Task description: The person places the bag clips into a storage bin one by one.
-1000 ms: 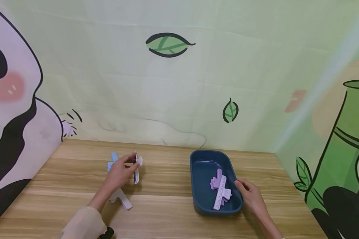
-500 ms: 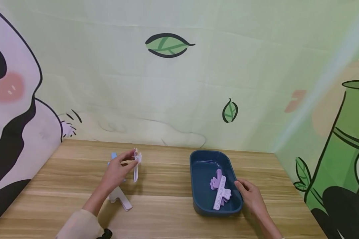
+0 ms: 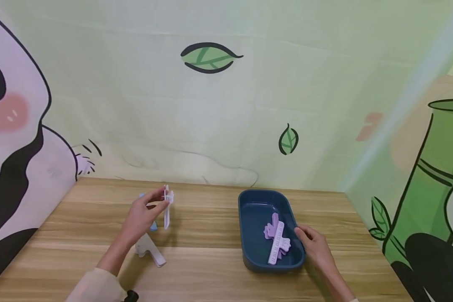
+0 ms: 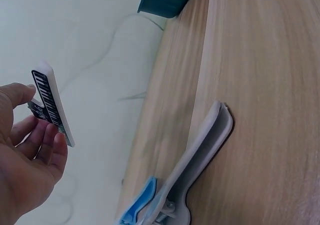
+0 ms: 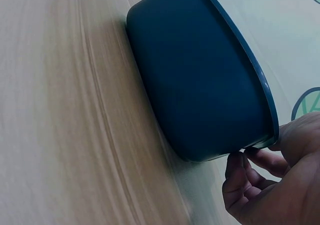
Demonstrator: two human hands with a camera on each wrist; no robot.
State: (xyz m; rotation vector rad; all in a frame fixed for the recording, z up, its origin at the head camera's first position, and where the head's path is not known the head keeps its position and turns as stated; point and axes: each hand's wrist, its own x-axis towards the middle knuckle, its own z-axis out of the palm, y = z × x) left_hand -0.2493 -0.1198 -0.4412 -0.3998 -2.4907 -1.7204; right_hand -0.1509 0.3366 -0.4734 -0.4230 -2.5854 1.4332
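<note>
My left hand (image 3: 137, 220) pinches a white clip (image 3: 167, 216) between thumb and fingers, holding it upright above the table. In the left wrist view this clip (image 4: 50, 97) carries a black-and-white striped pattern like piano keys. Below and beside that hand lie a blue clip (image 3: 153, 227), partly hidden by the hand, and a pale grey-white clip (image 3: 152, 251). With thumb and fingers my right hand (image 3: 318, 249) grips the rim of a dark blue bin (image 3: 254, 239) at its right side. Inside the bin, a white clip with ruler-like marks (image 3: 276, 245) lies across a purple clip (image 3: 269, 230).
The wood-grain table (image 3: 204, 268) runs back to a pale green wall cloth (image 3: 154, 105) printed with leaves, a panda and bamboo. A dark band (image 3: 131, 296) shows at the left sleeve's cuff.
My left hand has drawn slightly left and raised the clip a little, turning it more edge-on. The right hand has stayed on the bin's rim, and the bin keeps its place.
</note>
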